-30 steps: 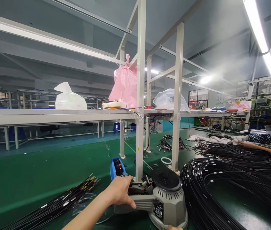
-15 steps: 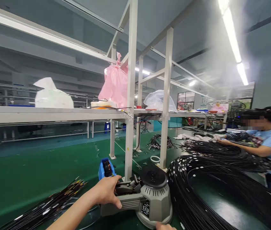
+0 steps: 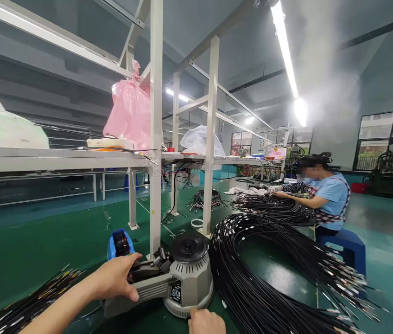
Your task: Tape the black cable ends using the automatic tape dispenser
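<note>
A grey machine, apparently an automatic tape dispenser, stands on the green table, with a round black disc on top of its body. My left hand is closed around its long left-hand arm, thumb at the front and fingers over the far side. Low in front of the round base, my right hand is curled, its thumb side touching the base rim. Most of those fingers are hidden from me. Just behind my left hand sits a blue tape holder with a dark roll.
Bundled black cables curve across the table on the right; more cables lie at left. White posts carry a shelf with a pink bag. Beyond, a co-worker sits on a blue stool. A white ring lies nearby.
My view has swung right, so everything appears further left and the co-worker's stool shows. More of my right hand has come into view at the base. My left hand keeps its hold.
</note>
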{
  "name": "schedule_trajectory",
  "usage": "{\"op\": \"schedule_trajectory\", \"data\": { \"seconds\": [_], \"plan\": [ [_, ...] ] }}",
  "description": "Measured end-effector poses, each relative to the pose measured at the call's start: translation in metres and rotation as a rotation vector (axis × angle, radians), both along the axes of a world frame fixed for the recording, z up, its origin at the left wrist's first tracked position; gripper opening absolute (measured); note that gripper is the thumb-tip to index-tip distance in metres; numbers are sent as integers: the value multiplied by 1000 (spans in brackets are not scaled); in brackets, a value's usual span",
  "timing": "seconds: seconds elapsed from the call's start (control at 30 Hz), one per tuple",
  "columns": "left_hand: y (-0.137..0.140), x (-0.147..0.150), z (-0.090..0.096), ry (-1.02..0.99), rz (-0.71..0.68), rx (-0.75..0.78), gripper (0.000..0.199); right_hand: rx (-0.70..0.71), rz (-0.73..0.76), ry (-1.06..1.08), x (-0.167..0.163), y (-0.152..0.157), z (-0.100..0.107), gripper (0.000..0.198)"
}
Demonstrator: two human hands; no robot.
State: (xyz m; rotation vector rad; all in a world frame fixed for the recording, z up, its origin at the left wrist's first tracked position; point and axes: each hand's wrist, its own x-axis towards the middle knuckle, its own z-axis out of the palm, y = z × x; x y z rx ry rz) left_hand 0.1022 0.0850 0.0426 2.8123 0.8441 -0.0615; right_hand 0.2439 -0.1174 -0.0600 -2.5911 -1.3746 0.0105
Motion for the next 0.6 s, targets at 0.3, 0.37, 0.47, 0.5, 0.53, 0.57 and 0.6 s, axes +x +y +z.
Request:
{"op": "schedule_trajectory", "data": {
  "seconds": [0.3,0.37,0.47,0.5,0.53,0.57,0.6],
  "plan": [
    [-1,2,2,27,-7,18,88,-65,16,-19,10,-9,19,23],
    [-3,3,3,27,-11,37,87,-71,32,-10,-4,1,20,24],
    [-5,3,4,29,-17,53,88,-78,54,2,-14,8,19,23],
    [-6,3,4,29,-19,54,88,-74,53,1,-13,6,19,22],
    [-7,2,5,27,-20,53,87,-67,51,-5,-10,2,19,23],
    [-7,1,5,25,-20,50,87,-62,48,-14,-5,-3,18,25],
    [-8,0,5,23,-21,47,88,-57,42,-27,1,-9,17,28]
  ]
}}
